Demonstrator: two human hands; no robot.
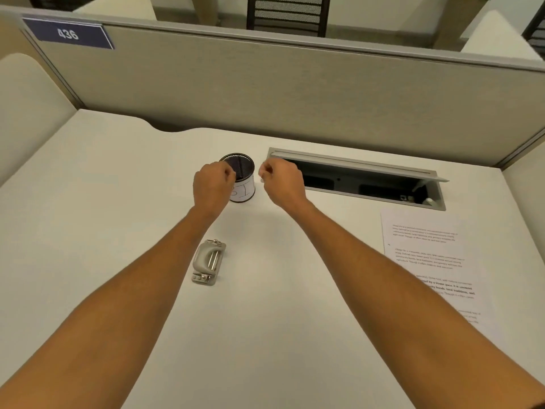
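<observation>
- Left hand (211,184): fingers curled against the mesh pen cup (243,187) on the desk (118,202); actual grip unclear.
- Right hand (283,181): fingers curled just beside the cup; can't tell whether they hold anything.

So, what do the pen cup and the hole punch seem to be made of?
Pen cup: probably black metal mesh, by the fine grid inside; a white paper band wraps it. Hole punch: matte grey handle, plastic or painted metal; the shiny rods and base look like steel.
</observation>
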